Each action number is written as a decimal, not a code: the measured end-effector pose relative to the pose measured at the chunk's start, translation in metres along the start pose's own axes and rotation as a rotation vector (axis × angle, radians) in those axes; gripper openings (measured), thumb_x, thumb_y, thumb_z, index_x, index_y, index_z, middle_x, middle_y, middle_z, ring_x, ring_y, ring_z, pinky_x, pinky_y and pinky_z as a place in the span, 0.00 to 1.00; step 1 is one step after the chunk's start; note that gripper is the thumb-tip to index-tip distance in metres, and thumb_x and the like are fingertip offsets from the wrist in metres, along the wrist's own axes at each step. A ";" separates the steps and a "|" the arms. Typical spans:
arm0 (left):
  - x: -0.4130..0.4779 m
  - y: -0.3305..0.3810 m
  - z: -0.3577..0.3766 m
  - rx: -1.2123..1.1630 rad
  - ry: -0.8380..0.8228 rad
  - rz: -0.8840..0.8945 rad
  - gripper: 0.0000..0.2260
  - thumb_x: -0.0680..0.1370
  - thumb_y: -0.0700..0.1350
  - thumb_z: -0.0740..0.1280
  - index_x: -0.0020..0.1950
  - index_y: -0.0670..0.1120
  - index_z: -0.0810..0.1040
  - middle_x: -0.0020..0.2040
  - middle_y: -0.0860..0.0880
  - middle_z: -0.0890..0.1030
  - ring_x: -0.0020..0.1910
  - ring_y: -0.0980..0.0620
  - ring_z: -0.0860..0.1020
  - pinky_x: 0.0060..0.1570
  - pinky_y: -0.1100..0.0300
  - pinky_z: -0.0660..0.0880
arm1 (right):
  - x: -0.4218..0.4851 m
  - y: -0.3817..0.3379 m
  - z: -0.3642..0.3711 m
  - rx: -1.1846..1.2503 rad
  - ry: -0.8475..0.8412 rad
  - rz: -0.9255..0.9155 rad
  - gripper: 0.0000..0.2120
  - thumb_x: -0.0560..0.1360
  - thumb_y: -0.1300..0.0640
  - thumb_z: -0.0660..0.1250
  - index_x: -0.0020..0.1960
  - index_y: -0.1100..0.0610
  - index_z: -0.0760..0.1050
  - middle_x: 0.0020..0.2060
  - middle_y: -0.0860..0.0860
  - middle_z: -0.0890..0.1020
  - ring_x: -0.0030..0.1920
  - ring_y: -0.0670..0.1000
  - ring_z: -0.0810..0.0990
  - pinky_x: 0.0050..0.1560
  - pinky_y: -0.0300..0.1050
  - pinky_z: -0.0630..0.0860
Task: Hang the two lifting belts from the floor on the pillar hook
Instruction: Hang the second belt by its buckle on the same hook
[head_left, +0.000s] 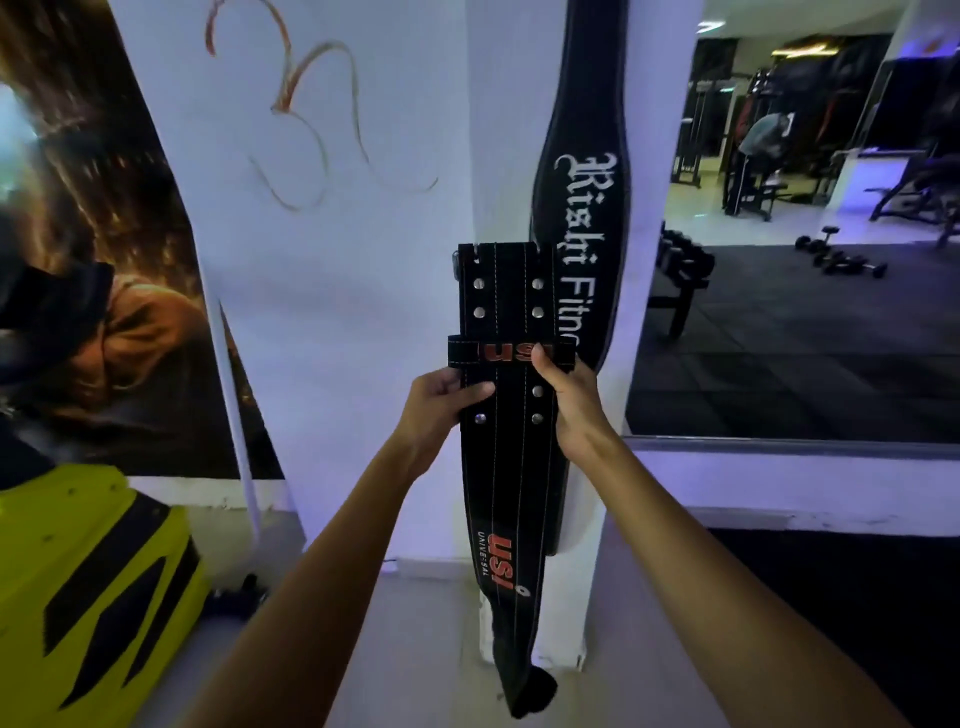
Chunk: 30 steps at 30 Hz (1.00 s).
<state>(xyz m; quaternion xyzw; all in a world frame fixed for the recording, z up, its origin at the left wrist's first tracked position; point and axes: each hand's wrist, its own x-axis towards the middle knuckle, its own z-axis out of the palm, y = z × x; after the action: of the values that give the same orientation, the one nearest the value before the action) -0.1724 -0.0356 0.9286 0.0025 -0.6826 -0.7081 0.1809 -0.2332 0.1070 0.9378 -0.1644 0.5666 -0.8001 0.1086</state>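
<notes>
A black lifting belt with white lettering (582, 171) hangs flat against the white pillar (509, 130), its top end out of frame; no hook shows. In front of it I hold a second black belt with red USI print and metal rivets (506, 291) upright, its long tail drooping to the floor. My left hand (439, 400) grips this belt's left edge below its keeper loop. My right hand (569, 395) grips the right edge, thumb on the loop.
A yellow and black machine cover (88, 582) sits low on the left under a wall poster (93, 260). To the right a large mirror (810, 312) reflects dumbbells, benches and gym machines. Pale floor lies at the pillar's base.
</notes>
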 end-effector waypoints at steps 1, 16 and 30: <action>0.002 0.005 0.009 0.025 0.000 0.008 0.07 0.73 0.35 0.68 0.48 0.42 0.81 0.40 0.49 0.85 0.42 0.51 0.83 0.43 0.59 0.78 | -0.001 -0.009 -0.009 -0.010 -0.005 0.008 0.02 0.73 0.52 0.67 0.44 0.50 0.76 0.38 0.46 0.79 0.30 0.42 0.76 0.27 0.36 0.71; -0.005 0.011 0.066 0.099 0.009 0.033 0.13 0.71 0.39 0.71 0.47 0.30 0.79 0.43 0.40 0.82 0.42 0.46 0.80 0.47 0.55 0.78 | 0.003 -0.107 -0.042 0.063 0.042 -0.215 0.04 0.72 0.54 0.69 0.40 0.51 0.74 0.37 0.46 0.76 0.33 0.45 0.71 0.30 0.37 0.67; 0.022 0.114 0.095 -0.212 0.122 0.186 0.05 0.72 0.41 0.71 0.46 0.43 0.81 0.41 0.45 0.83 0.39 0.49 0.82 0.43 0.54 0.81 | 0.000 -0.120 -0.035 -0.062 -0.091 -0.374 0.08 0.72 0.60 0.68 0.50 0.52 0.76 0.44 0.45 0.83 0.44 0.41 0.83 0.45 0.35 0.78</action>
<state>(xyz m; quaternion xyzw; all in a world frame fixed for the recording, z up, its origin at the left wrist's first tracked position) -0.1884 0.0504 1.0503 -0.0370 -0.5891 -0.7548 0.2860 -0.2455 0.1778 1.0402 -0.3058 0.5449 -0.7804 -0.0214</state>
